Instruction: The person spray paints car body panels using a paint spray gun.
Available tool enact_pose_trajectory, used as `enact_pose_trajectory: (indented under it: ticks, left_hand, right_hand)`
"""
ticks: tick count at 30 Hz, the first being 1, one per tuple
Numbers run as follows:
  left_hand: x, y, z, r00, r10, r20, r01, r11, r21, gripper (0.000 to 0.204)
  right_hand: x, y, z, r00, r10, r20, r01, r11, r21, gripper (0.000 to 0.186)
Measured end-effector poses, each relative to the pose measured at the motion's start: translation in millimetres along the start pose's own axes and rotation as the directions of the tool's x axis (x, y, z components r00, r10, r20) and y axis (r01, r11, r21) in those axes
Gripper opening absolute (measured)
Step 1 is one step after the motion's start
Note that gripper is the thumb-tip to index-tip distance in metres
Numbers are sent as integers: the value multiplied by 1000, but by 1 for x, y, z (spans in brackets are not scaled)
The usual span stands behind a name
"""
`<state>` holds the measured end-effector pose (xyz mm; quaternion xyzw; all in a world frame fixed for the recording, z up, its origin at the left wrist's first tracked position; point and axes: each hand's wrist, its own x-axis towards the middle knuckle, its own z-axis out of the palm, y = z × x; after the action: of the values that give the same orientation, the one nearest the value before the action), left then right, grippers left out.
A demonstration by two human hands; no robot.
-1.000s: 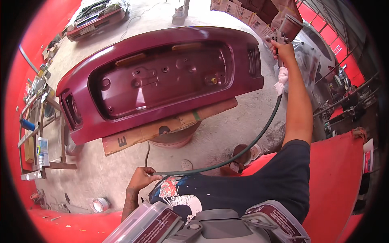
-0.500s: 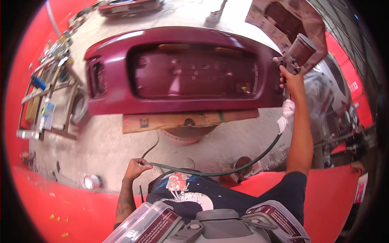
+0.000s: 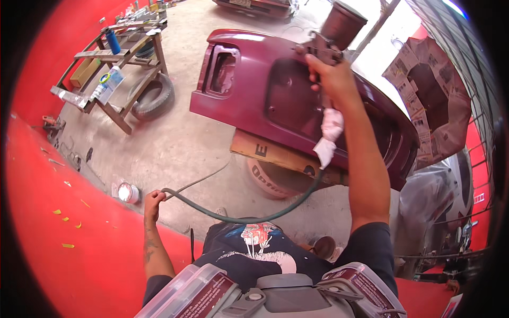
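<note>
My right hand (image 3: 335, 74) is closed around the grip of a spray gun (image 3: 342, 25) with a large dark cup on top. The gun is raised over a dark red car trunk lid (image 3: 248, 106), its nozzle pointing left. Pale wrapping (image 3: 332, 124) covers the joint below the grip, where a green air hose (image 3: 238, 219) begins. That hose sags in front of me to my left hand (image 3: 152, 204), whose fingers are closed on it at the left. Part of the lid is hidden behind my right forearm.
Cardboard (image 3: 281, 153) and a round drum (image 3: 268, 183) support the lid. At the left stand a wooden rack (image 3: 114, 106) with bottles, a tyre (image 3: 154, 100) and a small open can (image 3: 128, 193). A paper-masked panel (image 3: 424, 106) and a plastic-covered car (image 3: 424, 201) are at the right.
My view has turned left, so the lid appears tilted and further right. The spray gun has shifted leftward along the lid in my right hand. My left hand still grips the hose.
</note>
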<state>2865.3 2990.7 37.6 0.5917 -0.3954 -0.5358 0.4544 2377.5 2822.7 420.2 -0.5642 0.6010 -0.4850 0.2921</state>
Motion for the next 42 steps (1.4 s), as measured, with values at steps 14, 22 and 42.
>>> enact_pose_trajectory:
  ticks: [14,22,42]
  left_hand:
    - [-24,-50,-33,996,-21,-90,-10,947,-322,27]
    - [1,-36,-60,994,-66,-82,56,992,-112,24]
    - [14,-37,-88,990,-141,-28,138,987,-80,26]
  right_hand:
    - [-70,-10,58,997,74,-6,-74,995,-67,37]
    - [-106,0,56,984,49,-174,-52,999,-12,27]
    - [-180,24,70,970,179,-165,-178,984,22,35]
